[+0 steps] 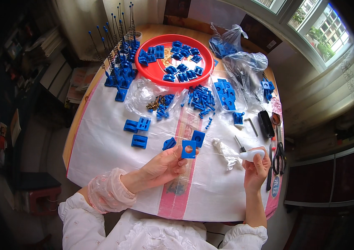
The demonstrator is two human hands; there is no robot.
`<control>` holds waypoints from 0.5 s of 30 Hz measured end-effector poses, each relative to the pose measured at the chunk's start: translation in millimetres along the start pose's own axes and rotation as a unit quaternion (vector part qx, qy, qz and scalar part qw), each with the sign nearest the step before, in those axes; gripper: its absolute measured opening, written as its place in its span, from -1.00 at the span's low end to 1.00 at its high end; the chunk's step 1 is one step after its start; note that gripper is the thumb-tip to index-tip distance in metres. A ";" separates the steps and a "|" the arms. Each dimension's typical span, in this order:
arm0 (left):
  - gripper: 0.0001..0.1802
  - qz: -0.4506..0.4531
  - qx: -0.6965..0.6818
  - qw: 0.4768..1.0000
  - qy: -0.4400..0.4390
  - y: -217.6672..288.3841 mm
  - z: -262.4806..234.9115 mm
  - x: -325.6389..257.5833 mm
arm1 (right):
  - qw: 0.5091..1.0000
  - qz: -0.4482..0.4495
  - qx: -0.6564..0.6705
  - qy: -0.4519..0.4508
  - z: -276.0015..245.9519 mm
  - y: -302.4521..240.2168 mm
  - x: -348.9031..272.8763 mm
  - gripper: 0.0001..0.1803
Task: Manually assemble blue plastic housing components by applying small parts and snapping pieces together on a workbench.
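Note:
Between the fingertips of my left hand (164,167), a square blue plastic plate with a round hole (188,156) is held up over the table. My right hand (255,173) is wrapped round a small white squeeze bottle (252,156), its tip turned left. A thin clear strand stretches from the bottle's tip towards the plate. Just behind the held plate is another blue plate with a hole (201,134). A blue slotted piece (169,143) lies close to my left fingers, and more slotted blue blocks (139,141) rest farther left. Crumpled white tissue (226,154) lies beside the bottle.
A red round tray (140,71) holds blue parts at the back. Blue bases with upright springs (120,71) crowd the back left. Blue pins (201,99), a clear plastic bag (137,98) and a clear tub (243,106) stand mid-table. Scissors (279,158) lie along the right edge.

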State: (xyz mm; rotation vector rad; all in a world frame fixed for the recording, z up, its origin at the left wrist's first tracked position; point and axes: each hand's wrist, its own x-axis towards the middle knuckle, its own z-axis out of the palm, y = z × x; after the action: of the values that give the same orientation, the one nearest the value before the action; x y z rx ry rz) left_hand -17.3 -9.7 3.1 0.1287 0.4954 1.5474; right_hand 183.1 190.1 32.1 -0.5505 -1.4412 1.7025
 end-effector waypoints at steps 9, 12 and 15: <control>-0.58 -0.005 0.011 1.000 0.006 0.1 -1.7 -0.3 | 1.000 0.004 0.010 -0.014 -5.9 2.3 -0.1 -0.73; -0.59 -0.002 0.007 1.000 0.010 0.9 1.4 -0.6 | 1.000 0.004 0.010 -0.011 -4.4 1.5 -0.1 -0.72; -0.62 -0.002 0.003 1.000 0.009 1.1 1.6 -0.3 | 1.000 0.004 0.011 -0.011 -4.6 1.9 0.1 -0.72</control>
State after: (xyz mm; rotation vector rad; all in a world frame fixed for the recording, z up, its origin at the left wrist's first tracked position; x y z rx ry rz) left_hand -17.7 -9.5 5.1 0.1196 0.5140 1.5435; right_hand 186.0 192.9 29.1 -0.5291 -1.4350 1.7342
